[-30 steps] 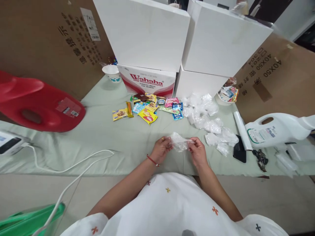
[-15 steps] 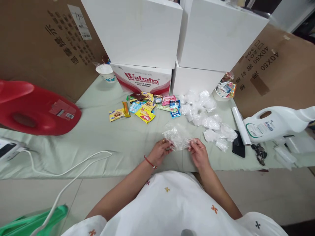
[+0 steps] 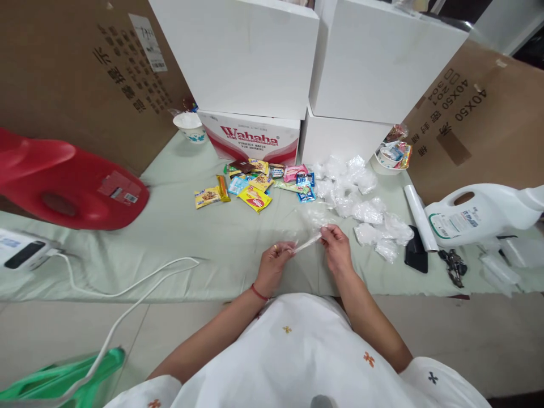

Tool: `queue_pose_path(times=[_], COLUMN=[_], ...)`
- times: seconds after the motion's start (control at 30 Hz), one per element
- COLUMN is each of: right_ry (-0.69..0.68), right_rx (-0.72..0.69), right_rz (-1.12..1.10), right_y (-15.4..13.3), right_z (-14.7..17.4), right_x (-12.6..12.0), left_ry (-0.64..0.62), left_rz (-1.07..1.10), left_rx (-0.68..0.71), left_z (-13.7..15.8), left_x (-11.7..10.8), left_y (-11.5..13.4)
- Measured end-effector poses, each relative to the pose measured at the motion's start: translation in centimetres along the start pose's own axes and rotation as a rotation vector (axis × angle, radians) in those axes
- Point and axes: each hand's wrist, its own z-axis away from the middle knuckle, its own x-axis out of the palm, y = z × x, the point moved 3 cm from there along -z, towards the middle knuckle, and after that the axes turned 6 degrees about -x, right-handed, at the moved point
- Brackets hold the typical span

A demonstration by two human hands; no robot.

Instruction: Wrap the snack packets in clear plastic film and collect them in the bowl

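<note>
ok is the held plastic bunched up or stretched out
Stretched along one edge: the clear plastic film runs straight between left hand and right hand.

Indoor room, a home or a storeroom; I cannot tell which. Before me a table (image 3: 229, 243) draped in pale green cloth (image 3: 165, 226) stands on a tiled floor (image 3: 182, 323), fenced by cardboard panels (image 3: 85, 107) and white boxes (image 3: 255, 62), with plastic jugs (image 3: 488, 212) and wrapped snacks (image 3: 255, 198) on it.
</note>
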Motion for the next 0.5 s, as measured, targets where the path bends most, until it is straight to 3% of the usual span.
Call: queue_pose_path(times=[0.1,0.2,0.37,0.5], right_ry=[-0.008,-0.122,-0.294,-0.243], right_rx=[0.015,-0.037,-0.01,0.076], right_rz=[-0.126,-0.064,-0.004,0.016], right_y=[0.1,0.0,-0.2,-0.3], right_z=[0.0,0.8,1.8,1.5], right_x=[0.2,0.1,-0.3,-1.4], left_ry=[0.033,0.042,0.135,0.068], left_rz=[0.113,0.161,-0.25,-0.285], left_rx=[-0.134,-0.127,0.097,0.064], left_z=[0.4,0.3,-1.9,-3.8], left_x=[-1.9,-2.6,-1.9,-0.9], left_y=[-0.2,0.9,4.2,4.2])
